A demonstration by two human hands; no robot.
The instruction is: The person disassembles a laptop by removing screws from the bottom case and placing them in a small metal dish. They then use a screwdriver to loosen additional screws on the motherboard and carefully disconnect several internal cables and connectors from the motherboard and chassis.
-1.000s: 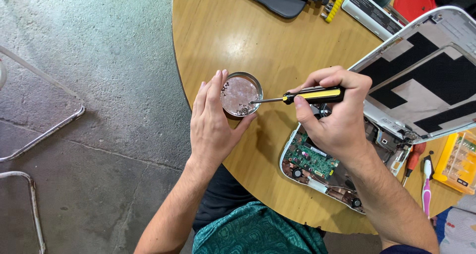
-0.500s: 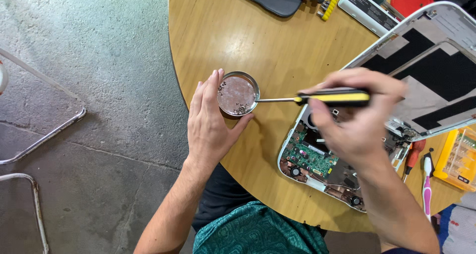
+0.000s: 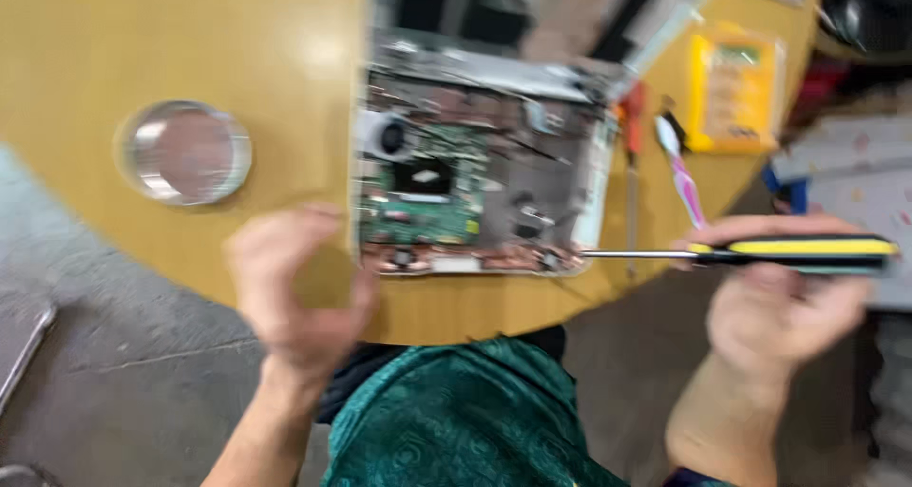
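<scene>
The frame is motion-blurred. An opened laptop base point(image 3: 480, 178) with a green circuit board and a fan lies on the round yellow wooden table point(image 3: 142, 50). My right hand point(image 3: 784, 311) holds a yellow-and-black screwdriver point(image 3: 760, 251) level, its metal tip at the laptop's near right corner. My left hand point(image 3: 294, 292) hovers at the table's near edge, just left of the laptop, fingers loosely curled and holding nothing. A small round glass dish point(image 3: 185, 152) sits on the table to the left, apart from both hands.
Right of the laptop lie a red-handled tool point(image 3: 632, 135), a pink toothbrush point(image 3: 682, 178) and a yellow box point(image 3: 733, 93). The raised laptop lid point(image 3: 532, 12) stands at the back. Grey concrete floor point(image 3: 104, 382) lies below left. My green shirt point(image 3: 465, 416) is at the bottom.
The view has swung toward the laptop. My left hand let go of the glass dish and moved to the laptop's left; my right hand carried the screwdriver from the dish to the laptop's right corner.
</scene>
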